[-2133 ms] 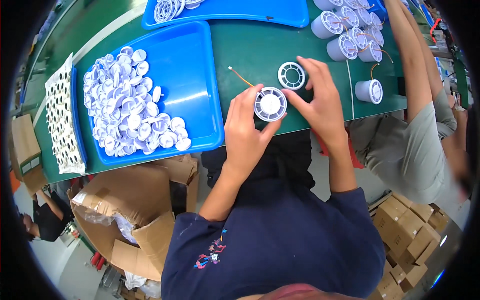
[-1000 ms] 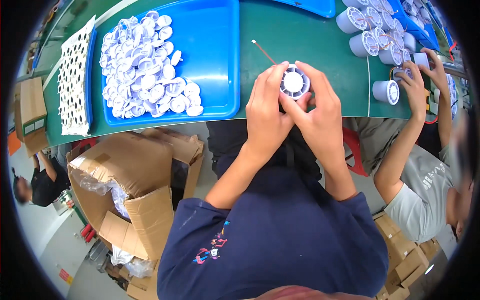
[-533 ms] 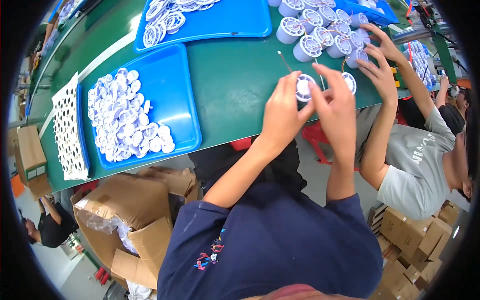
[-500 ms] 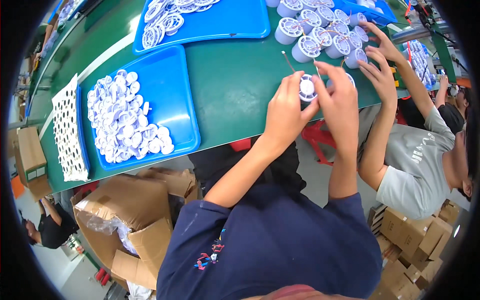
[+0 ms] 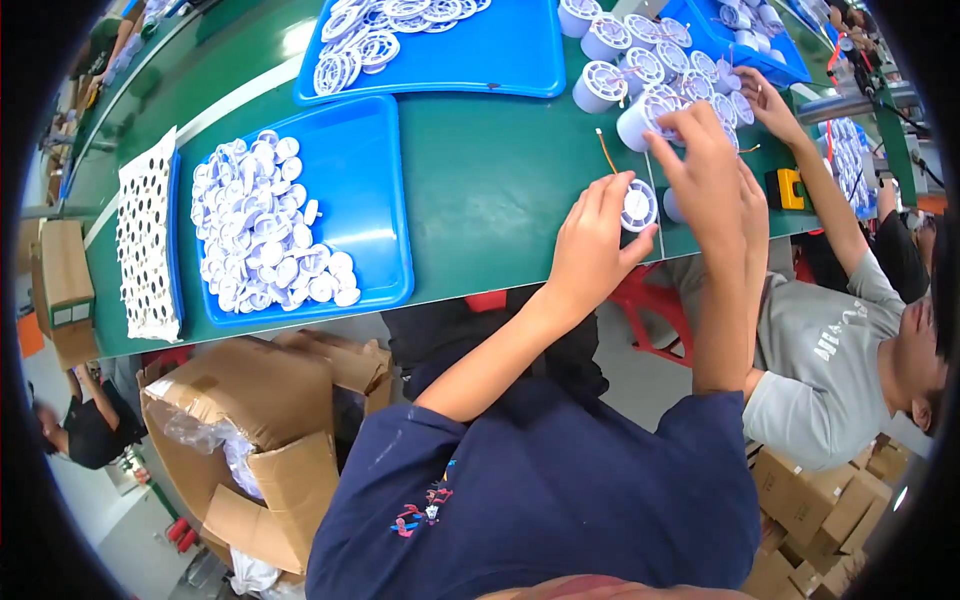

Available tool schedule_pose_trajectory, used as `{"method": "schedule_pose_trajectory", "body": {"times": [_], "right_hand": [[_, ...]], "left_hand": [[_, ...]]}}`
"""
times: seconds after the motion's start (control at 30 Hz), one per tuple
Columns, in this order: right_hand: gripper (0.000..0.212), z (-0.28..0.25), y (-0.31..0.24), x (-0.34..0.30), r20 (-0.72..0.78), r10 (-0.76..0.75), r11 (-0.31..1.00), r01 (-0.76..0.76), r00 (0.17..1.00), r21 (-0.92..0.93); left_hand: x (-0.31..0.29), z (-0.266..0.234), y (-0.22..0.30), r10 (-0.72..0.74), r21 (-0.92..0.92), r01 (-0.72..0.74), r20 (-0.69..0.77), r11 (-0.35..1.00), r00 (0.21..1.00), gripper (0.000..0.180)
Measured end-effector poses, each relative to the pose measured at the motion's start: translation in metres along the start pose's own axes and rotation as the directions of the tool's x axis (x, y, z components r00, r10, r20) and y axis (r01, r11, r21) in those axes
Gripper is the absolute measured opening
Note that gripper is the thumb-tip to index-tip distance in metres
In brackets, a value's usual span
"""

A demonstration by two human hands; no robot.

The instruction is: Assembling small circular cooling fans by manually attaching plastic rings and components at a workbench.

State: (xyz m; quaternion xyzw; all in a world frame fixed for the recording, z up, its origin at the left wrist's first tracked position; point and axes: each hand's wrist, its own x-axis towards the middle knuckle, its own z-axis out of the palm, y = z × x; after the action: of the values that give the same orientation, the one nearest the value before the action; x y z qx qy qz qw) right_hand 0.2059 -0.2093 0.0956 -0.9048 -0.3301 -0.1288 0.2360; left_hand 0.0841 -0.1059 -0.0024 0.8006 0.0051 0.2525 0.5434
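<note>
At the green tabletop's [image 5: 480, 200] edge, the left hand [image 5: 592, 238] clasps a white cup [image 5: 638, 207], while the right hand [image 5: 703, 165] overlaps a second cup [image 5: 634, 127], its grip unclear.

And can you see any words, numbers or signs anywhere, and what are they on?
Co-worker's grey shirt: pale letters, bent by folds; I won't copy them out.
Cardboard box, far left: small label, too small to read.
Navy shirt: colourful print, no words I can make out.
White part in the left hand: none I can see.
</note>
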Motion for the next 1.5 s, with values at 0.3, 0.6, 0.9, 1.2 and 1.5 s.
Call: {"method": "schedule_pose_trajectory", "body": {"times": [0.3, 0.6, 0.9, 1.2, 1.5], "right_hand": [[0.031, 0.006, -0.099, -0.016, 0.060, -0.432, 0.880, 0.405, 0.900, 0.249], [0.027, 0.081, -0.122, -0.047, 0.140, -0.274, 0.814, 0.152, 0.951, 0.561], [0.015, 0.076, -0.129, -0.026, 0.136, 0.176, 0.785, -0.223, 0.975, 0.578], [0.030, 0.102, -0.130, 0.022, 0.276, -0.062, 0.972, -0.005, 0.959, 0.237], [0.018, 0.190, -0.241, 0.053, 0.262, -0.712, 0.697, 0.607, 0.652, 0.382]], "left_hand": [[-0.054, -0.123, 0.019, -0.029, 0.134, 0.058, -0.209, 0.989, 0.977, 0.111], [-0.048, -0.133, -0.022, -0.074, 0.253, 0.127, -0.210, 0.959, 0.975, 0.084], [-0.047, -0.133, -0.030, -0.038, 0.228, 0.090, -0.221, 0.970, 0.974, 0.084], [-0.041, -0.138, -0.025, -0.039, 0.273, 0.073, -0.131, 0.959, 0.991, 0.072], [-0.043, -0.140, -0.017, -0.125, 0.137, 0.126, -0.014, 0.983, 0.992, 0.060]]}}
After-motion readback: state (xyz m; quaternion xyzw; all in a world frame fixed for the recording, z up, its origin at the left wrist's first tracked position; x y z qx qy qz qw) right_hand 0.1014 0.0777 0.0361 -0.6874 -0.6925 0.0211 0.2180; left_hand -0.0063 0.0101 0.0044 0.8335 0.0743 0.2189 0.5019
